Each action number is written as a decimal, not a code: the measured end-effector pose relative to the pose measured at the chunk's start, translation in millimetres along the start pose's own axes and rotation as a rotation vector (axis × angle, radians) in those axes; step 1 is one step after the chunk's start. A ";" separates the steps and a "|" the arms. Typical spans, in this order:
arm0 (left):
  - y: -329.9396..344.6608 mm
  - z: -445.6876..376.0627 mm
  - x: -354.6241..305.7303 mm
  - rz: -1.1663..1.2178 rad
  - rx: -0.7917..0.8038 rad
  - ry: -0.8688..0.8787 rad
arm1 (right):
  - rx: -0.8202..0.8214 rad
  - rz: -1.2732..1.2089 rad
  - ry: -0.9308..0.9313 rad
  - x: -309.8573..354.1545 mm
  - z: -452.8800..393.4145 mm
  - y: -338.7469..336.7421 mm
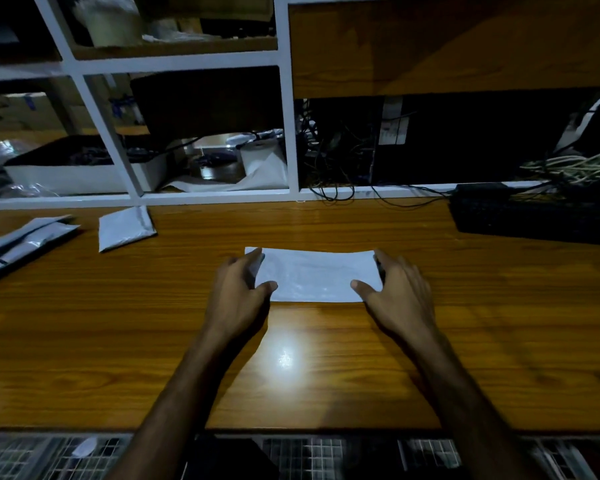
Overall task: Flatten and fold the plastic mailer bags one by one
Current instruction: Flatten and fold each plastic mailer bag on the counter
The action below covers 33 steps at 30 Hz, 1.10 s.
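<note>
- Mailers [21, 242], a loose stack well left of the left hand, run off the frame's left edge.
- Folded mailer [125, 228] lies alone between that stack and the left hand, farther back on the desk [499, 306].
- Left hand [238, 292] grips the left end of the white mailer [314, 277], thumb on top, fingertips hidden under its edge.
- White mailer lies flat on the desk between both hands; no print readable.
- Right hand [397, 289] grips the right end, thumb on top, fingers curled over the edge.
- Keyboard [537, 216], far right beyond the right hand, is dark and hard to make out.
- Shelf label [394, 124] behind is too blurred to read.
</note>
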<state>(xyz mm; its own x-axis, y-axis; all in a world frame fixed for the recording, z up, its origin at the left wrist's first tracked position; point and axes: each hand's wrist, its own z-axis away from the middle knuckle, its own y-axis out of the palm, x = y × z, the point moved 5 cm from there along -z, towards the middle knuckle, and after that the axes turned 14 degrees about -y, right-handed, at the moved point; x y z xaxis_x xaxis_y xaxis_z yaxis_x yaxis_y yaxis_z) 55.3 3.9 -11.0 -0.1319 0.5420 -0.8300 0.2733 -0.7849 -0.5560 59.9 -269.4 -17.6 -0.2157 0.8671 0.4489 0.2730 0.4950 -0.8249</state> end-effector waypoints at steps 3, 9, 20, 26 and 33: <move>-3.9 4.8 0.5 0.345 0.069 -0.047 | -0.079 -0.242 0.037 -5.5 6.7 -7.1; -9.8 31.4 -4.5 0.553 0.177 -0.221 | -0.154 -0.612 0.026 3.2 43.6 -27.0; 32.3 128.0 -35.4 0.593 0.523 -0.279 | -0.274 -0.787 0.194 -37.3 201.8 -122.7; 117.9 187.6 -92.8 0.524 0.871 -0.100 | -0.436 -0.530 0.417 -63.2 310.3 -206.6; 213.5 302.3 -173.0 0.379 1.228 0.162 | -0.466 -0.204 0.755 -92.5 458.1 -268.8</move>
<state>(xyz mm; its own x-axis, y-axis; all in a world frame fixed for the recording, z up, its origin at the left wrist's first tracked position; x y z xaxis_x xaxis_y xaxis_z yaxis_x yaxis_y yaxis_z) -151.6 -348.2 0.5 -0.0997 0.1887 -0.9770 -0.7913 -0.6103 -0.0372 -423.0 -508.0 5.3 0.3253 0.4846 0.8120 0.6837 0.4727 -0.5559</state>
